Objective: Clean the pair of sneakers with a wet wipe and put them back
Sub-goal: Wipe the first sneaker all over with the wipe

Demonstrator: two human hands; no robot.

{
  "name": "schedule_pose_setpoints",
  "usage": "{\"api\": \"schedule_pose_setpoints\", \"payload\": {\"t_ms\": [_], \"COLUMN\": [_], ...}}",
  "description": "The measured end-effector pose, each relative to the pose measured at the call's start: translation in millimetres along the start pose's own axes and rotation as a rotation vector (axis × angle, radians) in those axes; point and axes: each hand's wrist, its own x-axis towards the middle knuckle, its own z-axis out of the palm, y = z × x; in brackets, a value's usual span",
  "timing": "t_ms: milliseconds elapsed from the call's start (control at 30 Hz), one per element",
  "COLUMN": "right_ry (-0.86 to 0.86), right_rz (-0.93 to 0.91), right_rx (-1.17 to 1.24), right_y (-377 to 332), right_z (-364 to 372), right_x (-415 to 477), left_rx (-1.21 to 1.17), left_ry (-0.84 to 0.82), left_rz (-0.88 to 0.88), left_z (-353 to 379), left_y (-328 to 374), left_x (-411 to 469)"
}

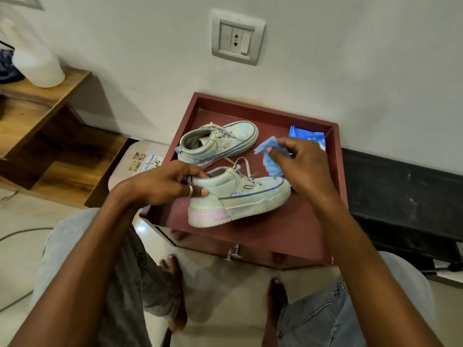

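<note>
Plainly, the near sneaker [240,196] lies with its long axis running left to right across the red tray [250,101], heel at the left and toe at the right. The left hand [165,184] grips its heel. The right hand [300,164] pinches a crumpled blue wipe [271,166] just above the laces, so it is the nearer hand for wiping. The far sneaker [220,141] lies behind, roughly parallel. A blue wipe pack [303,136] sits at the far right; its print is too small to read.
</note>
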Motion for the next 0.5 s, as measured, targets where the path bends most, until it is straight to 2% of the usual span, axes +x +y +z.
{"api": "schedule_pose_setpoints", "payload": {"t_ms": [67, 167, 233, 333, 400, 500], "right_ry": [0.094, -0.055, -0.122, -0.097, -0.086, -0.046], "right_rz": [0.056, 0.417, 0.602, 0.566, 0.484, 0.324], "right_rx": [0.198, 0.620, 0.782, 0.905, 0.868, 0.531], "right_y": [-1.7, 2.7, 4.4, -1.9, -6.1, -2.8], "right_z": [-4.0, 8.0, 14.7, 15.2, 16.3, 26.3], "right_x": [-7.3, -21.9, -24.1, -20.1, -22.2, -32.0], "left_rx": [-0.059, -0.121, -0.148, -0.130, -0.087, -0.056], "left_ry": [0.052, 0.072, 0.061, 0.027, 0.031, 0.086], "left_rz": [-0.018, -0.043, -0.058, -0.066, -0.078, -0.099], "left_z": [-0.5, 0.9, 1.7, 2.4, 3.2, 4.9], "left_y": [2.6, 7.3, 9.0, 8.0, 4.8, 2.0], "left_x": [1.6, 2.3, 0.4, -2.2, -1.4, 2.0]}}
